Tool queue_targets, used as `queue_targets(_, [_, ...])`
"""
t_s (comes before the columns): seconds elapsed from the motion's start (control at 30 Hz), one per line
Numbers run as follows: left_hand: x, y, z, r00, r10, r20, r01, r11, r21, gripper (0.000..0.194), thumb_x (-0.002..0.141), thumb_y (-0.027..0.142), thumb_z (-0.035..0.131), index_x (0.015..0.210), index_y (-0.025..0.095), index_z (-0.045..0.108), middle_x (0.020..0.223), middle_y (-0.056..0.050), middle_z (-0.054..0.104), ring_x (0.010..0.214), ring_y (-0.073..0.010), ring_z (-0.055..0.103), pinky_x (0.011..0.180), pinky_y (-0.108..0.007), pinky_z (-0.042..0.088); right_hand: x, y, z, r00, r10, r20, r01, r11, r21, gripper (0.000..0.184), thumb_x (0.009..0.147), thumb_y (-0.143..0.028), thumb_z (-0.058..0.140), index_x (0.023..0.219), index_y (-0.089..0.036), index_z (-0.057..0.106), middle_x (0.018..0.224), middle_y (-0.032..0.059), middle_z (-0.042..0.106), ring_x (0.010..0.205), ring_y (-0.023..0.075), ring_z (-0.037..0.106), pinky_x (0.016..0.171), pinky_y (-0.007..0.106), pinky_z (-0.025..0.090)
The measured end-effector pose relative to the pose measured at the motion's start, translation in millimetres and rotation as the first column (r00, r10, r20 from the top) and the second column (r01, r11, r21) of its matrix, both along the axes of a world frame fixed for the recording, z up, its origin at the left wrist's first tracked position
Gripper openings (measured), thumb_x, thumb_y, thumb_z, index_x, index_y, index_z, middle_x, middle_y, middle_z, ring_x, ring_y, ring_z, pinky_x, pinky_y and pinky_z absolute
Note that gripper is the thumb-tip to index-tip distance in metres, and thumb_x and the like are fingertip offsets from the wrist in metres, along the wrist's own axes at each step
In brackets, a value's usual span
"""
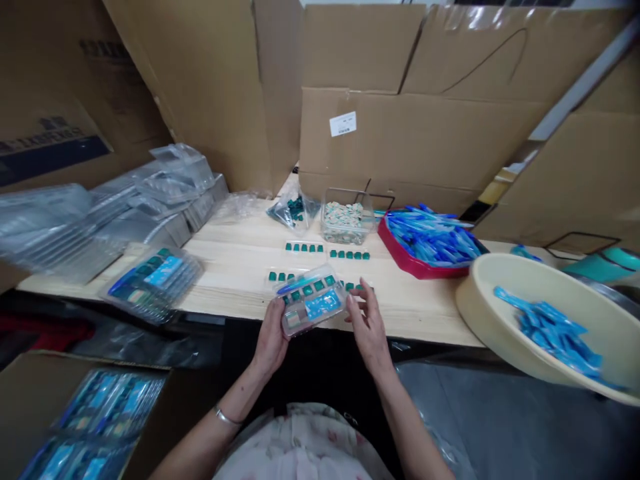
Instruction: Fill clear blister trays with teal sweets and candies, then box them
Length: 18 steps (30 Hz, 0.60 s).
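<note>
A clear plastic case [314, 301] is tilted in front of me at the table's front edge. Inside it lie a blue pen-like stick [294, 285], a row of green cubes and a light blue packet [323, 304]. My left hand [273, 335] is closed on the case's left end. At its right end my right hand [369, 324] hovers with fingers apart, holding nothing I can see. Behind the case, strips of green cubes [305, 247] lie on the wooden table [240, 267]; the case hides part of the nearer strips.
Filled cases [153, 280] sit at the table's left, before stacked clear trays [170, 200]. Behind are a bag of green cubes [295, 210] and a tub of small pale pieces [345, 220]. Rightward stand a red tray [407, 263] and a cream basin [480, 300]. A carton [170, 393] is lower left.
</note>
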State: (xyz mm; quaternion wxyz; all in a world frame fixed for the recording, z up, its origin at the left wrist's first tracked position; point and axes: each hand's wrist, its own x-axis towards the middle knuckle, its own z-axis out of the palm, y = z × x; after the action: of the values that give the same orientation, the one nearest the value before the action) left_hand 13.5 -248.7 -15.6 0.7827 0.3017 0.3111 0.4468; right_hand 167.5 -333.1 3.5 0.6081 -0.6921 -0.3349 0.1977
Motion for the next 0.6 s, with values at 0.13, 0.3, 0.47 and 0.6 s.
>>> queue_targets(0.13, [-40.6, 17.5, -0.4, 0.972, 0.202, -0.122, -0.183, 0.971, 0.154, 0.029, 0.085, 0.032, 0.053, 0.110, 0.019, 0.058, 0.120, -0.006, 0.060, 0.117, -0.0216, 0.050, 0.092, -0.030, 0.045, -14.4, 35.3, -0.9, 0.945, 0.326, 0.013, -0.325, 0.943, -0.069, 0.043, 0.084, -0.042, 0.052, 0.118, -0.017, 0.057, 0.071, 0.0009, 0.060, 0.058, 0.0135, 0.053, 0.053, 0.026, 0.046])
queue_targets(0.3, [-114.6, 42.3, -5.6, 0.832, 0.344, -0.435, -0.277, 0.937, 0.211, 0.029, 0.080, 0.035, 0.058, 0.104, 0.019, 0.056, 0.083, -0.001, 0.063, 0.070, -0.0164, 0.063, 0.054, -0.024, 0.051, -64.9, 100.8, 0.3, 0.794, 0.563, 0.229, -0.541, 0.827, -0.156, 0.036, 0.087, -0.036, 0.048, 0.116, -0.016, 0.058, 0.073, 0.0018, 0.063, 0.064, 0.0155, 0.058, 0.064, 0.029, 0.048])
queue_targets(0.47, [-150.1, 52.7, -16.2, 0.762, 0.434, -0.481, -0.440, 0.892, 0.108, 0.019, 0.080, 0.031, 0.056, 0.092, 0.018, 0.051, 0.073, 0.002, 0.059, 0.054, -0.0125, 0.059, 0.050, -0.027, 0.052, -96.6, 133.5, 1.5, 0.609, 0.601, 0.517, -0.574, 0.784, -0.236, 0.037, 0.086, -0.037, 0.053, 0.119, -0.020, 0.055, 0.113, 0.0087, 0.058, 0.091, 0.0184, 0.060, 0.081, 0.031, 0.048])
queue_targets(0.6, [-151.8, 59.7, -30.7, 0.839, 0.368, -0.400, -0.366, 0.927, 0.087, 0.032, 0.075, 0.040, 0.062, 0.096, 0.020, 0.051, 0.079, -0.001, 0.065, 0.066, -0.0180, 0.065, 0.067, -0.039, 0.056, -68.7, 136.1, 4.6, 0.584, 0.550, 0.597, -0.505, 0.822, -0.264, 0.027, 0.085, -0.032, 0.055, 0.109, -0.020, 0.059, 0.105, 0.0056, 0.060, 0.080, 0.0144, 0.060, 0.074, 0.027, 0.048])
